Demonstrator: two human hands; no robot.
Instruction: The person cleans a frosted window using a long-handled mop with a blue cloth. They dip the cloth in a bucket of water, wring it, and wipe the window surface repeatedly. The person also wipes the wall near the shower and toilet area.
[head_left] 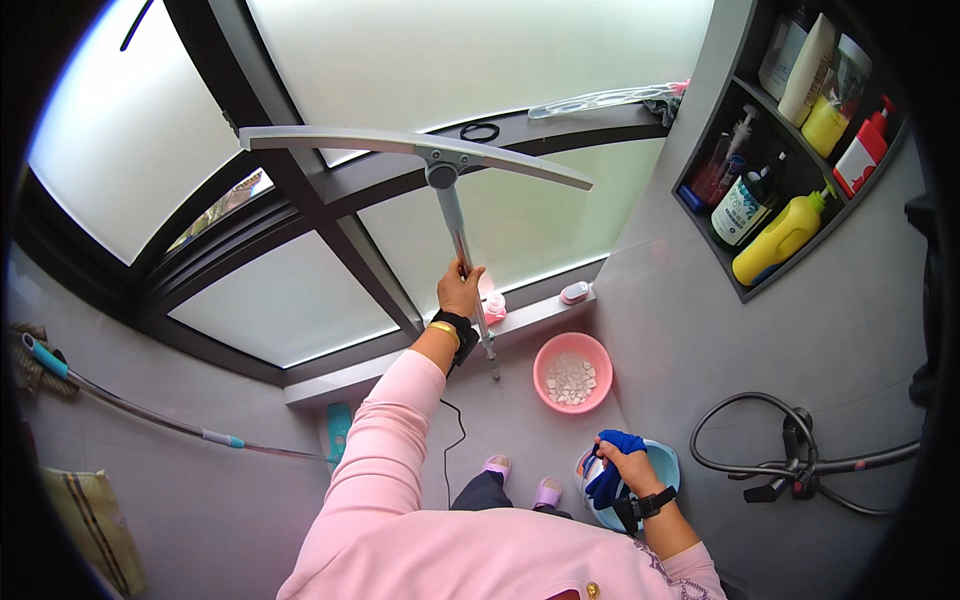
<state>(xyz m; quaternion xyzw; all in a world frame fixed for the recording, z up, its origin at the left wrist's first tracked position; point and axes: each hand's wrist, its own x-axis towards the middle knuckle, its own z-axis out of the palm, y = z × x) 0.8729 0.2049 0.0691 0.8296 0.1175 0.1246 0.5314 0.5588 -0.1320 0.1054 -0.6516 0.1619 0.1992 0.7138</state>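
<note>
My left hand (459,293) is closed round the pole of a long floor squeegee (452,215). Its wide, slightly bowed blade is raised in front of the frosted window (520,230), and the pole's lower end points down toward the floor. Lower right, my right hand (630,470) grips a bunched blue cloth (606,488) above a light blue bucket (664,462). The cloth hangs down into or over the bucket; how far it reaches inside is hidden.
A pink basin (541,378) with pale pieces stands by the wall. Along the left leans a mop handle (140,404). A recessed shelf (690,140) of bottles and a black shower hose (700,450) are on the right. A thin black cable (460,430) crosses the floor.
</note>
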